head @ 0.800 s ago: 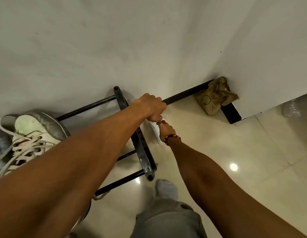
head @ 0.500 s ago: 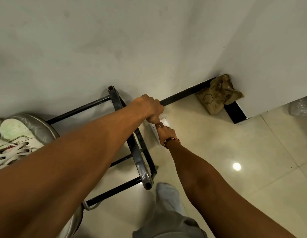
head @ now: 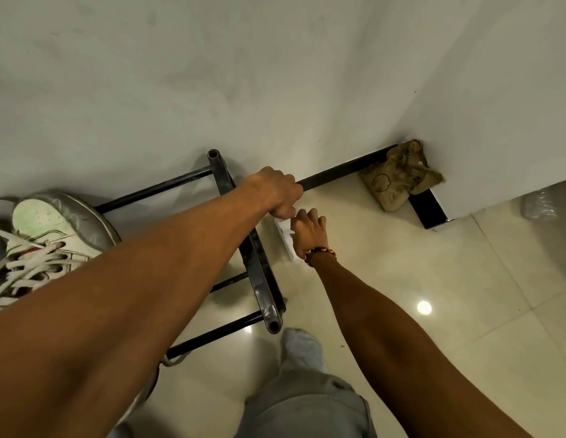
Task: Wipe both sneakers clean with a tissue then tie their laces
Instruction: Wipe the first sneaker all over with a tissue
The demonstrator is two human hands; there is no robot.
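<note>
A white sneaker with loose white laces lies on a round metal stool seat at the left edge; my left forearm cuts off its lower part. Low on the floor by the wall stands a white tissue pack. My left hand hovers over its top with fingers curled, pinching a bit of white tissue. My right hand, a beaded bracelet on its wrist, grips the pack's right side. Only one sneaker shows.
The stool's black metal legs and rungs stand just left of the pack. A crumpled brown paper bag sits in the wall corner. My socked foot and grey trouser leg are on the glossy tiled floor.
My right hand has shifted up along the pack's side, its fingers now beside my left fist. The view has swung back left, so more of the sneaker shows.
</note>
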